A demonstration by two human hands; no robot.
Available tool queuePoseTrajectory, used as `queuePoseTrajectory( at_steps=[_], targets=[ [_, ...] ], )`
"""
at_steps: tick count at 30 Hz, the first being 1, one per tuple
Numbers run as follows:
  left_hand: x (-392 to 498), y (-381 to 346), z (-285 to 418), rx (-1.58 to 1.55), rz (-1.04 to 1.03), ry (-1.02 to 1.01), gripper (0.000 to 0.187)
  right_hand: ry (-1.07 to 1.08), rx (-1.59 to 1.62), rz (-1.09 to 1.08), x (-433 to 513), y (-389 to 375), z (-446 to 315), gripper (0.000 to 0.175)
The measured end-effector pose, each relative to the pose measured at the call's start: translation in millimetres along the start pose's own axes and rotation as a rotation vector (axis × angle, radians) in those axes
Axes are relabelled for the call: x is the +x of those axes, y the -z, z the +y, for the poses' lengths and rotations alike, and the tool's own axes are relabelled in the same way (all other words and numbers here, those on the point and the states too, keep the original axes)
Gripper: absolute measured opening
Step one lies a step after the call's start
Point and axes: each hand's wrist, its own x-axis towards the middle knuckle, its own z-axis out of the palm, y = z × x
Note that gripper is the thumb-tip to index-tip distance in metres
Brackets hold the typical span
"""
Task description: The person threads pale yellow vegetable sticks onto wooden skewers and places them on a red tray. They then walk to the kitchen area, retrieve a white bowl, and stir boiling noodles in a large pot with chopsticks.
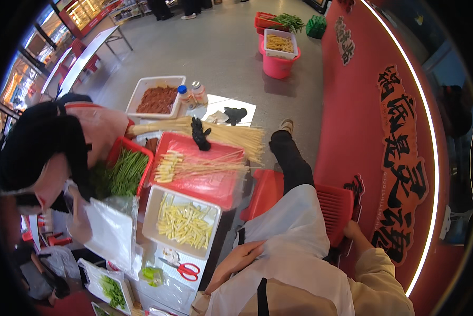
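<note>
My left hand (249,253) lies flat on the white apron (291,252) over my lap, its fingers close together. My right hand (351,230) is at the edge of a red plastic chair's slatted back (335,209); its fingers are partly hidden. On the table to the left, a red tray (208,189) bears bamboo skewers threaded with pale yellow vegetable strips (168,166). A black glove (200,134) lies over the tray's far edge, beside a big bundle of bare skewers (236,138). A white tub (216,225) holds loose cut strips. Red-handled scissors (188,271) lie nearer me.
A co-worker (43,146) leans over a red basket of leafy greens (151,154) at the left. A white tub of meat (131,108) and two bottles (191,94) stand at the far end. A red wall (339,130) runs along the right; a pink bucket (278,67) stands beyond.
</note>
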Motion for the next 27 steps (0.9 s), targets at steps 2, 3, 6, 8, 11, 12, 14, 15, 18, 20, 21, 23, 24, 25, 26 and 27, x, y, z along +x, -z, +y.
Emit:
queuePoseTrajectory(
  at_steps=[2, 3, 6, 8, 11, 12, 14, 15, 18, 20, 21, 23, 24, 25, 26, 27],
  targets=[
    [34.2, 9.9, 11.4, 0.029, 0.012, -0.013, 0.041, -0.032, -0.016, -0.015, 6.7, 16.3, -2.5, 0.029],
    [52.1, 15.5, 9.1, 0.050, 0.025, -0.013, 0.041, -0.091, -0.028, -0.025, -4.6, 37.2, -17.3, 0.028],
    [112.9, 34.3, 29.9, 0.163, 0.040, 0.002, 0.042, -0.212, 0.005, 0.143, 12.1, 93.5, -48.7, 0.027],
    [160.9, 44.1, 52.0, 0.203, 0.056, 0.096, 0.043, -0.199, 0.048, 0.368, 60.0, 116.9, -69.0, 0.028],
    [242.3, 46.0, 78.0, 0.187, 0.059, 0.269, 0.044, -0.019, 0.203, 0.198, 184.5, 173.0, -103.3, 0.030],
    [268.1, 43.3, 69.8, 0.199, 0.039, 0.304, 0.044, 0.130, 0.201, 0.188, 228.2, 202.4, -118.9, 0.031],
    [299.5, 34.8, 96.9, 0.189, 0.080, 0.377, 0.043, 0.366, 0.248, 0.113, 290.3, 239.3, -147.1, 0.032],
    [320.8, 32.3, 122.4, 0.194, 0.053, 0.429, 0.042, 0.461, 0.267, 0.082, 328.0, 265.6, -155.5, 0.033],
    [368.4, 22.2, 165.8, 0.203, 0.102, 0.464, 0.038, 0.427, 0.346, 0.014, 423.1, 330.0, -162.0, 0.030],
    [404.0, 19.6, 181.8, 0.250, 0.078, 0.525, 0.037, 0.437, 0.268, 0.039, 487.5, 365.8, -153.1, 0.029],
    [418.0, 18.2, 188.4, 0.280, 0.071, 0.553, 0.037, 0.456, 0.225, 0.094, 511.1, 386.1, -163.3, 0.029],
    [438.7, 18.3, 191.0, 0.311, 0.068, 0.509, 0.037, 0.470, 0.291, 0.161, 541.6, 421.0, -182.3, 0.027],
    [451.9, 16.4, 195.3, 0.331, 0.072, 0.491, 0.037, 0.470, 0.394, 0.161, 547.6, 432.2, -193.1, 0.025],
    [465.1, 15.9, 199.5, 0.355, 0.072, 0.471, 0.038, 0.464, 0.501, 0.165, 549.8, 435.1, -198.7, 0.024],
    [476.8, 18.1, 204.1, 0.344, 0.082, 0.398, 0.039, 0.482, 0.508, 0.142, 546.7, 431.4, -198.8, 0.023],
    [485.5, 18.4, 207.2, 0.346, 0.033, 0.419, 0.038, 0.499, 0.517, 0.122, 540.8, 425.4, -196.5, 0.021]
  ],
)
